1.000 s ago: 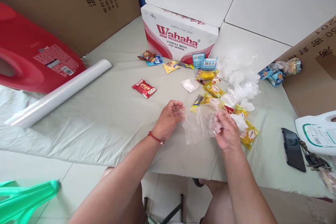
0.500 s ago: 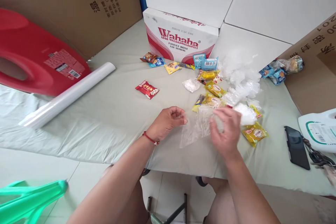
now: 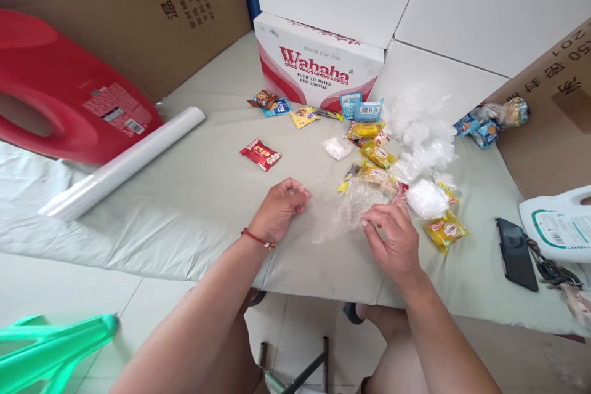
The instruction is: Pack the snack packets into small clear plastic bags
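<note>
Clear plastic bag [image 3: 354,208] stretched between two hands above the near part of the cloth-covered table [image 3: 203,178]. The left hand [image 3: 281,208] pinches its left edge; the right hand [image 3: 394,239] meets its right side with bent fingers, their grip indeterminable. Far left: red packet [image 3: 260,154].

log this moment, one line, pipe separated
left hand: pinching clear plastic bag | right hand: at bag's right side, grip unclear | beside right hand: crumpled plastic, yellow packet | beyond left hand: red packet
</note>
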Motion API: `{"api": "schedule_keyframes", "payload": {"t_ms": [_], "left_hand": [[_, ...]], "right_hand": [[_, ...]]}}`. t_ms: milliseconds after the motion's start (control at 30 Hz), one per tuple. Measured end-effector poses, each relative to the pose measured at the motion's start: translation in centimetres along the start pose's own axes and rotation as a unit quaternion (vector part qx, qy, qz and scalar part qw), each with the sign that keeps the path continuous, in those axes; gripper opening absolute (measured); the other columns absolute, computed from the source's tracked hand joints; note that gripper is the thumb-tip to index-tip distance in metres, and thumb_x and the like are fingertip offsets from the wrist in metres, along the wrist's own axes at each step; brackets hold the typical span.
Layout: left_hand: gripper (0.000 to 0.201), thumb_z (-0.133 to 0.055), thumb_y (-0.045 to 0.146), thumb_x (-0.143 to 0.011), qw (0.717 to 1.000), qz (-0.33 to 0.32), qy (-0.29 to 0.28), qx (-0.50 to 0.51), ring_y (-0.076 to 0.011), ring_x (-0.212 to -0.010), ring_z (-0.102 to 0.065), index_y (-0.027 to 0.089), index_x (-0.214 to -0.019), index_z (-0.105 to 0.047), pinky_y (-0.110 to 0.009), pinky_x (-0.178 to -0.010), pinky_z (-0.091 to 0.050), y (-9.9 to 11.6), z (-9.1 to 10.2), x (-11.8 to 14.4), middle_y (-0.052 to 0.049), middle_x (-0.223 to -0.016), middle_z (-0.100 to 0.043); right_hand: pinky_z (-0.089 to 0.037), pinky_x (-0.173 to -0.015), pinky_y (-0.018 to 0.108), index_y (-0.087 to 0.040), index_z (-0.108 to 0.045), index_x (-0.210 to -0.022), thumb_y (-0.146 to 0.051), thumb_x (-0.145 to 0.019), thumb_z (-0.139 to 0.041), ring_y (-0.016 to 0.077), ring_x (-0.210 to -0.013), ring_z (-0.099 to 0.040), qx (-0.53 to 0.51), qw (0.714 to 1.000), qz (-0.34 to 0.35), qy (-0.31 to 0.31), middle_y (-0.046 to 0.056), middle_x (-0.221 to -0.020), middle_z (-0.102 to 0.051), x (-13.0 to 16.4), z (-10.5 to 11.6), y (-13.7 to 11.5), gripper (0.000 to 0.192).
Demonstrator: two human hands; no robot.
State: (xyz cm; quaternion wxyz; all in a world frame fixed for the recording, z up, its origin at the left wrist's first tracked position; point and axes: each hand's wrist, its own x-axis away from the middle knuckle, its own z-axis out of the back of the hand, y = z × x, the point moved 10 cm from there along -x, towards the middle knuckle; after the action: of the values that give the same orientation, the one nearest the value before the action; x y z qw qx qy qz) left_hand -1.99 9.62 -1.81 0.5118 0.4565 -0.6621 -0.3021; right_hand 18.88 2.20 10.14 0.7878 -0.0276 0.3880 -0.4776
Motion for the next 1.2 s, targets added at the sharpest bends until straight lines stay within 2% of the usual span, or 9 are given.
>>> {"api": "schedule_keyframes", "payload": {"t_ms": [133, 267, 433, 567, 700, 800, 900, 1033, 1200], "left_hand": [[0.026, -0.074, 0.022, -0.055, 0.997, -0.019, 0.078, -0.011, -0.0126, -0.067, -0.056, 0.020, -0.070, -0.054, -0.025, -0.060, -0.040, 0.7, 3.2, 0.1, -0.001, -0.076, -0.065], [0.020, -0.060, 0.014, -0.053, 0.975, -0.068, 0.157, -0.140, -0.0163, -0.072, -0.054, 0.020, -0.071, -0.053, -0.029, -0.063, -0.039, 1.9, 6.7, 0.5, -0.001, -0.078, -0.060], [0.049, -0.053, 0.001, -0.051, 0.857, -0.259, 0.228, -0.384, -0.0322, -0.122, -0.050, 0.023, -0.093, -0.063, -0.048, -0.098, -0.043, 6.1, 4.6, 3.6, -0.010, -0.122, -0.054], [0.041, -0.052, -0.004, -0.055, 0.788, -0.356, 0.177, -0.470, -0.0360, -0.148, -0.029, 0.024, -0.082, -0.065, -0.056, -0.116, -0.023, 6.5, -0.6, 5.0, -0.010, -0.136, -0.053], [0.023, -0.053, 0.002, -0.057, 0.841, -0.247, 0.043, -0.479, -0.0322, -0.108, -0.060, 0.023, -0.067, -0.057, -0.046, -0.093, -0.045, 2.8, -2.2, 1.6, -0.010, -0.100, -0.066], [0.016, -0.052, 0.007, -0.059, 0.875, -0.168, -0.041, -0.453, -0.0254, -0.083, -0.062, 0.023, -0.057, -0.050, -0.038, -0.077, -0.046, 1.0, -2.1, -0.5, -0.006, -0.082, -0.066], [0.014, -0.052, 0.011, -0.066, 0.887, -0.190, -0.009, -0.422, -0.0248, -0.086, -0.060, 0.023, -0.060, -0.053, -0.037, -0.081, -0.045, 2.4, -1.5, -1.2, -0.006, -0.087, -0.068], [0.015, -0.062, 0.028, -0.080, 0.874, -0.235, 0.068, -0.421, -0.0330, -0.108, -0.056, 0.022, -0.094, -0.066, -0.045, -0.097, -0.041, 4.2, -1.6, -1.0, -0.011, -0.105, -0.068], [0.038, -0.078, 0.041, -0.073, 0.878, -0.200, 0.012, -0.435, -0.0347, -0.098, -0.058, 0.020, -0.102, -0.064, -0.044, -0.092, -0.039, 2.5, -4.1, -1.5, -0.008, -0.084, -0.067]], "right_hand": [[-0.050, -0.076, 0.034, -0.023, -0.064, -0.096, -0.016, -0.095, -0.056, 0.0198, -0.087, -0.060, -0.003, 0.996, -0.032, -0.086, 0.005, -0.094, -0.065, 1.4, -0.3, 0.0, 0.010], [-0.047, -0.066, 0.028, -0.023, -0.061, -0.087, -0.013, -0.094, -0.051, 0.0168, -0.076, -0.060, 0.023, 0.947, -0.077, -0.312, 0.001, -0.084, -0.062, 4.9, -3.3, 1.3, 0.016], [-0.049, -0.067, 0.026, -0.028, -0.070, -0.095, -0.025, -0.093, -0.063, 0.0166, -0.082, -0.066, -0.037, 0.888, -0.116, -0.444, 0.000, -0.096, -0.070, 7.3, -3.0, 2.5, 0.008], [-0.050, -0.068, 0.028, -0.025, -0.071, -0.099, -0.047, -0.100, -0.053, 0.0173, -0.076, -0.066, -0.096, 0.913, -0.248, -0.310, 0.001, -0.089, -0.073, 5.0, -1.1, 5.9, 0.029], [-0.047, -0.074, 0.033, -0.020, -0.068, -0.108, -0.055, -0.099, -0.048, 0.0221, -0.082, -0.067, 0.031, 0.936, -0.336, -0.105, 0.007, -0.095, -0.074, 3.5, -0.4, 9.6, 0.041], [-0.041, -0.067, 0.032, -0.020, -0.070, -0.099, -0.056, -0.097, -0.051, 0.0223, -0.079, -0.063, 0.085, 0.929, -0.327, -0.148, 0.007, -0.087, -0.071, 3.3, -4.0, 10.0, 0.040], [-0.037, -0.065, 0.029, -0.022, -0.068, -0.087, -0.043, -0.091, -0.062, 0.0201, -0.079, -0.059, 0.087, 0.931, -0.305, -0.178, 0.005, -0.086, -0.067, 2.9, -6.4, 9.7, 0.022], [-0.043, -0.075, 0.030, -0.021, -0.067, -0.085, -0.025, -0.088, -0.062, 0.0187, -0.083, -0.058, -0.006, 0.950, -0.262, -0.168, 0.003, -0.089, -0.065, 2.4, -7.2, 9.0, 0.007], [-0.047, -0.084, 0.034, -0.022, -0.069, -0.093, -0.028, -0.093, -0.059, 0.0201, -0.090, -0.062, -0.101, 0.962, -0.196, -0.158, 0.005, -0.094, -0.068, 2.0, -6.5, 7.7, 0.012]]}}
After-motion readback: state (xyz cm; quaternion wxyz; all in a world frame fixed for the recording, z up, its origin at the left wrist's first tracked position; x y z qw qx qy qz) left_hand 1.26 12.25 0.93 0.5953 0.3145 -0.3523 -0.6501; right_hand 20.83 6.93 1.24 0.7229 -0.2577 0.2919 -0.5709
